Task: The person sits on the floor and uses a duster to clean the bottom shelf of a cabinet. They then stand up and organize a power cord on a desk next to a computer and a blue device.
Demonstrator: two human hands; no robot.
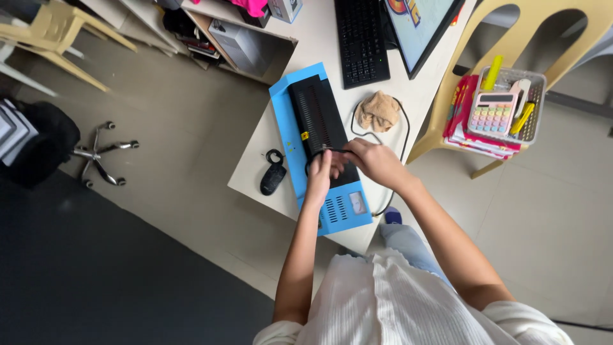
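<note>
- A beige plastic chair (54,32) stands at the far left on the floor, with a black office chair (38,144) on a chrome star base below it.
- A black computer mouse (272,179), its cord bundled at its top, lies near the left edge of the white worktop (252,169), just beside the machine.
- A blue laminating machine (319,147) with a black top panel lies lengthwise along the worktop, its vented end at the near edge.
- The left hand (319,179) rests over the machine's near half, fingers curled and pinching a thin black cable (403,137).
- The right hand (375,161) is closed on the same cable just right of the left hand; the two hands meet above the black panel.
- From the hands the cable loops out to the right, around a crumpled tan cloth (378,110), and drops past the right edge of the worktop.
- A black keyboard (361,41) lies at the far edge, beyond the machine, with a tilted monitor (421,29) right of it.
- Right of the worktop, a second beige chair (562,25) carries a wire basket (539,108) on a stack of pink booklets (461,124).
- The basket holds a pastel calculator (493,115) and yellow markers (491,73).
</note>
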